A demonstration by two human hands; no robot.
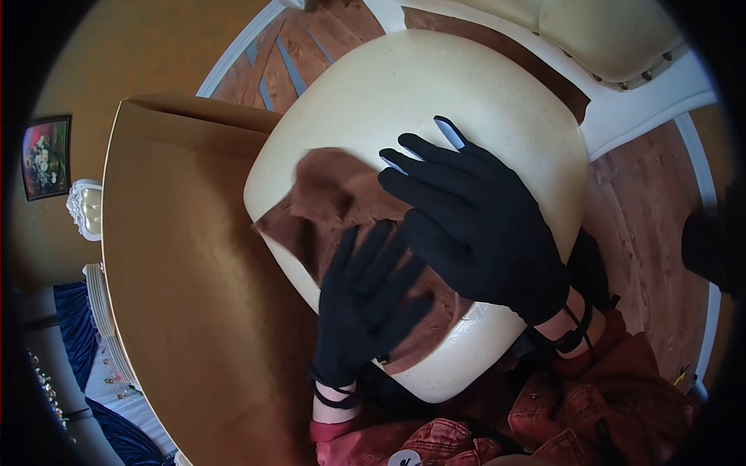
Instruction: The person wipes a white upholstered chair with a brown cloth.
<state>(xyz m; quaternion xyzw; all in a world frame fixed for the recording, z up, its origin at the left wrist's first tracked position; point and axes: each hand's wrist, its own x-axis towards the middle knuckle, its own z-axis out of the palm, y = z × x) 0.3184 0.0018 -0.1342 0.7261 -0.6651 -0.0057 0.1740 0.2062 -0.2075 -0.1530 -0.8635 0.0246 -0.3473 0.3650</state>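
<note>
One brown cloth (365,190) lies rumpled on the cream seat (435,85). Left hand (353,311): gloved, blurred, fingers spread over the cloth; contact cannot be confirmed. Right hand (497,225): gloved, fingers slightly apart, nothing gripped. Cloth meets the seat's left edge; seat surface extends beyond the right fingertips.

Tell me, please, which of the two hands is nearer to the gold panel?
Left. The left hand is just beside the panel; the right hand is farther off, over the seat.
</note>
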